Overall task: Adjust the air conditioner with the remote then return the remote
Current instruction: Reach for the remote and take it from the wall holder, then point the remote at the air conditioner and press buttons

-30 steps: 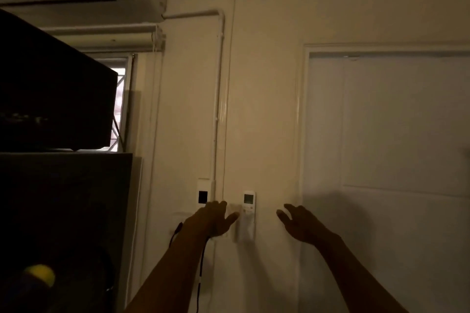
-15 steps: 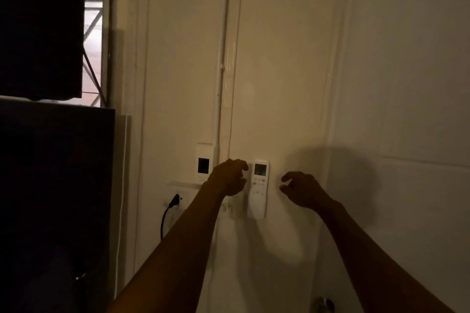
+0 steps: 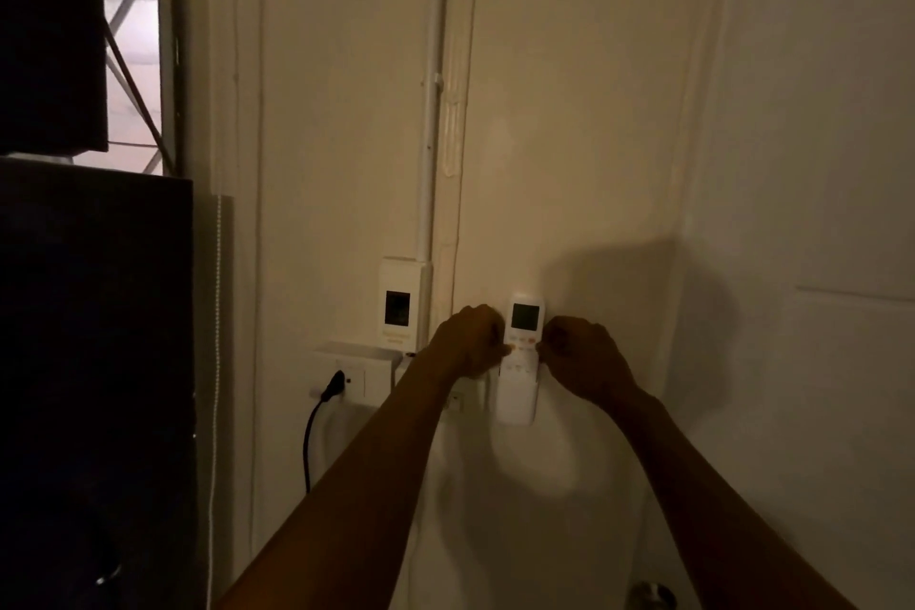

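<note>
Hands [image 3: 525,352] flanking holstered remote [image 3: 524,327].

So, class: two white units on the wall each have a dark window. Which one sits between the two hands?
The remote in its wall holder, flanked by both hands. The other, a boxed unit, sits further left, above the socket.

Two hands are counted at lower centre of the frame: the left hand [image 3: 470,342] and the right hand [image 3: 582,354]. One white remote [image 3: 524,332] is seen between them, set in one wall holder [image 3: 516,404]. One small wall box [image 3: 398,305] with a dark window is counted left of centre, one wall socket [image 3: 354,374] below it, and one black plug [image 3: 334,385] in that socket.
</note>
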### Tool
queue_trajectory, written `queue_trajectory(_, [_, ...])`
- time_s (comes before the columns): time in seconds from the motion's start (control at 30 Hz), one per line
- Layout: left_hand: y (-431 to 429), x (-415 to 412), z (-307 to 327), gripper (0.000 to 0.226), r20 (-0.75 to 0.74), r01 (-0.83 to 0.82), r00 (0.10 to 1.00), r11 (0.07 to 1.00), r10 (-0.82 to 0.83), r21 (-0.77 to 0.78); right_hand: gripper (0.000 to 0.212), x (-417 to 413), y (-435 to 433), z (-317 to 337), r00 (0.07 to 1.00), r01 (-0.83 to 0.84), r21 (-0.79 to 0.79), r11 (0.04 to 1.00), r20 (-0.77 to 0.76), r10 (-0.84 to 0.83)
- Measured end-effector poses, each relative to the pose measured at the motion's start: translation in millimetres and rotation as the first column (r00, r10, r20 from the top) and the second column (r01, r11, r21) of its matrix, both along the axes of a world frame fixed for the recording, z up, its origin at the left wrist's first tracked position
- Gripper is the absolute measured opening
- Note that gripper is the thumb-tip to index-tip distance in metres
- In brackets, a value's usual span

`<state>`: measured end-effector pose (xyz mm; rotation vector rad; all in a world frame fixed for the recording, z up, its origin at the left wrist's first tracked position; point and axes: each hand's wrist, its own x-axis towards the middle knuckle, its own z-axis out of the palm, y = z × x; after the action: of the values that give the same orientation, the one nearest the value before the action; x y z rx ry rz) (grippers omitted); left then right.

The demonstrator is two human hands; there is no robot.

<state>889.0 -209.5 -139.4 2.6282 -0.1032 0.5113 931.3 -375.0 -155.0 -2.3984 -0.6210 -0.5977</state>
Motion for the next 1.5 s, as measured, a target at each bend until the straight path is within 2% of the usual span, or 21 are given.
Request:
queue_trajectory(0.17, [4, 4, 1, 0.036, 0.0, 0.038, 0.999, 0.992, -0.039, -0.119, 0.01, 3, 1, -11, 0.999, -0.042, 0.142, 0.989, 0.022, 0.039])
queue_trajectory(0.33, [8, 5, 2, 0.033, -0.067, 0.078, 0.993, 0.963, -0.099, -0.26, 0.009, 1, 6, -16, 0.999, -0.031, 0.236, 0.971, 0.05, 0.019])
queue_trajectory(0.53, [8, 5, 16, 0.025, -0.049, 0.1, 0.991, 0.943, -0.122, -0.318, 0.016, 0, 7, -11, 0.999, -0.002, 0.228, 0.974, 0.034, -0.006])
queue_trajectory(0.7, [6, 5, 27, 0.023, 0.111, 0.137, 0.988, 0.931, -0.105, -0.339, 0.016, -3, 10, 5, 0.993, 0.058, 0.333, 0.941, 0.079, -0.089])
queue_trajectory(0.8, [9, 4, 36, 0.024, 0.168, 0.147, 0.982, 0.909, -0.087, -0.39, 0.016, -8, 13, 21, 0.993, 0.048, 0.362, 0.931, 0.08, -0.082])
queue_trajectory(1.03, [6, -21, 49, 0.026, 0.339, 0.212, 0.941, 0.793, -0.008, -0.571, 0.015, -28, 15, 57, 0.986, -0.037, 0.436, 0.899, 0.164, -0.039])
queue_trajectory(1.27, [-1, -74, 73, 0.031, 0.457, 0.332, 0.888, 0.764, -0.055, -0.553, 0.011, -77, 8, 84, 0.967, -0.158, 0.5, 0.852, 0.253, 0.031])
queue_trajectory(1.5, [-24, -141, 86, 0.034, 0.495, 0.346, 0.868, 0.76, -0.038, -0.549, 0.014, -146, -9, 104, 0.971, -0.195, 0.554, 0.81, 0.223, 0.081])
